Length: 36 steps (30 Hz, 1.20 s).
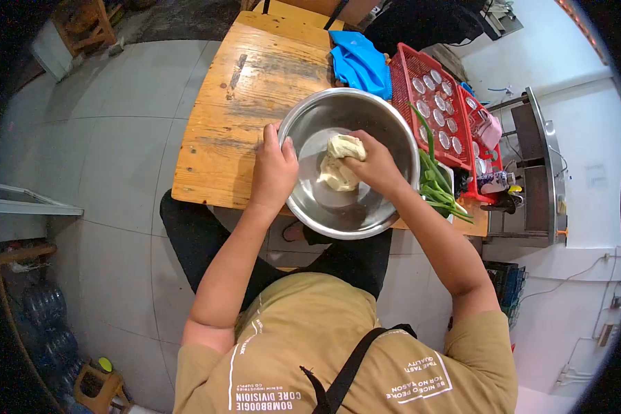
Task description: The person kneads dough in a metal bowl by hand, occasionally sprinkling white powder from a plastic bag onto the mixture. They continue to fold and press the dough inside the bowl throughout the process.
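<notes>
A large steel mixing bowl (386, 207) stands at the front edge of the wooden table, partly over my lap. Its rim is gripped on the left side by my left hand (274, 171), with the thumb on top. My right hand (375, 165) reaches into the bowl from the right, its fingers wrapped round a lump of pale dough (346, 148). Part of the dough is bunched up in the grip, and a lower part appears to rest against the bowl's bottom. The fingertips of the right hand are partly hidden by the dough.
Green onions (435, 181) lie right of the bowl. Behind them, a red plastic basket (398, 76) holds several round clear-lidded containers. A blue cloth (359, 63) lies on the wooden table (217, 148) beyond the bowl. A metal counter (535, 165) stands at right.
</notes>
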Motion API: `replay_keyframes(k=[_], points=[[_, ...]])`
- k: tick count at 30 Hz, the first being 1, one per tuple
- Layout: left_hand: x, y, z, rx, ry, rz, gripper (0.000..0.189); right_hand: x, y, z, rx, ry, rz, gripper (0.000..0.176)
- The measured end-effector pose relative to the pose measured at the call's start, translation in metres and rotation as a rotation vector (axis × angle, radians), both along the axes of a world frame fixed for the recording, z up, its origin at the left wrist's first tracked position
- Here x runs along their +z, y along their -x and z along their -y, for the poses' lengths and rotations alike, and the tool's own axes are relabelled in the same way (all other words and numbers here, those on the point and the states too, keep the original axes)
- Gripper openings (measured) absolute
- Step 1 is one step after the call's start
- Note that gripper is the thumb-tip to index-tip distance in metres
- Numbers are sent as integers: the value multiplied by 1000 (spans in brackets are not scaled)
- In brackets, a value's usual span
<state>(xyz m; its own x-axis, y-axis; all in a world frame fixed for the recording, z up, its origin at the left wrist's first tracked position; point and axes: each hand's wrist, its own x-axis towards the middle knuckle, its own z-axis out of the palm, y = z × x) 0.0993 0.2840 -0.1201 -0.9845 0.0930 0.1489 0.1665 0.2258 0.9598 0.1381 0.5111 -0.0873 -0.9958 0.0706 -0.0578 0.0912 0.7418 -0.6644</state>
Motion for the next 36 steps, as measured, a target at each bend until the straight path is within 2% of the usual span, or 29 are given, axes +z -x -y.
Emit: replay_keyframes(k=[1,3,4,6,7,9,10,12,13,14,16,17,19,22,23,26,27,28,30,31,32,35,36], points=[[2,-4,-1,5,-20,42,30,8,-5,2,-1,-3,3,41],[10,-5,-2,15,-82,57,29,18,-14,2,184,-30,-91,40],[12,-6,-2,28,-139,74,28,16,-17,0,187,-33,-86,40],[16,-8,2,45,-155,55,28,11,-19,0,185,162,-68,50],[18,-9,5,54,-165,30,27,11,-21,0,193,167,-64,50],[18,-10,12,81,-164,9,28,22,-26,10,14,405,139,61],[18,-10,16,102,-167,-13,28,23,-26,9,22,414,143,61],[17,-12,22,129,-143,4,29,35,-27,11,384,209,129,72],[17,-13,24,147,-131,19,30,56,-28,12,539,9,255,82],[17,-14,27,153,-126,19,30,59,-37,12,591,-195,244,84],[15,-14,29,220,-87,85,32,58,-40,13,765,-498,37,69],[10,-10,31,208,-118,67,32,56,-39,14,761,-499,39,69],[4,-12,32,200,-128,85,32,48,-37,25,474,-198,255,57],[2,-15,34,183,-149,77,33,50,-29,44,332,-257,224,53],[2,-15,34,170,-146,83,34,47,-26,46,310,-378,75,59],[1,-14,37,152,-145,75,35,39,-20,49,221,-475,-17,65],[1,-15,37,142,-148,62,35,32,-16,39,242,-337,239,69],[1,-15,37,146,-152,66,35,19,-15,35,246,-341,244,69],[4,-16,37,140,-167,90,36,14,-12,44,520,-443,125,70],[5,-16,37,141,-169,98,36,8,-14,56,295,-441,265,86],[7,-16,37,132,-178,114,37,12,-13,67,293,-442,273,86],[5,-15,38,114,-167,96,38,6,-5,78,301,-653,247,112],[3,-15,39,114,-144,61,38,3,-2,78,305,-655,256,112]])
